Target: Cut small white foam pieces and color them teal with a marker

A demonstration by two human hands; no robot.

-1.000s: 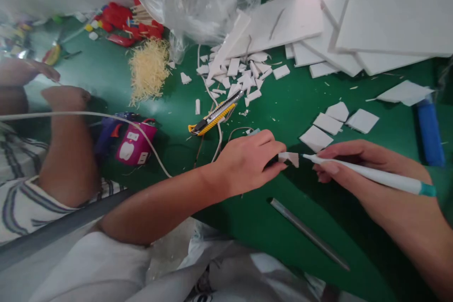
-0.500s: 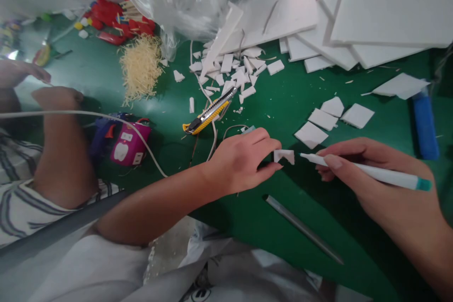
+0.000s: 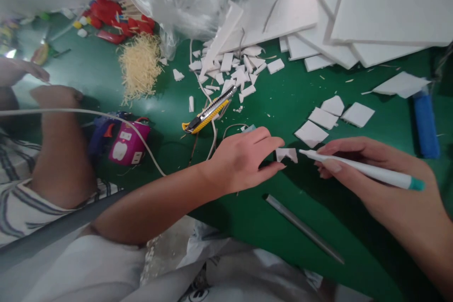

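**Pen [image 3: 375,172] tip just beside the small white piece [image 3: 289,153]**

Your left hand [image 3: 242,160] has its thumb and forefinger slightly parted, pinching the small white piece so that its notched end sticks out past the fingertips, towards your right hand [image 3: 380,188]. That right hand is closed round the pen, thumb and fingers near its tip, the green end lying back over the hand. Whether the tip touches the piece, you cannot tell from here.

Just beyond your right fingers, four cut white tiles [image 3: 311,134] lie close together. Beyond your left hand and a little to its left rests the yellow cutter [image 3: 208,115], with a heap of white scraps [image 3: 239,75] past it. Nearer your body, below the gap between your hands, a thin grey rod [image 3: 304,228] lies slanting on the green table [image 3: 283,104].
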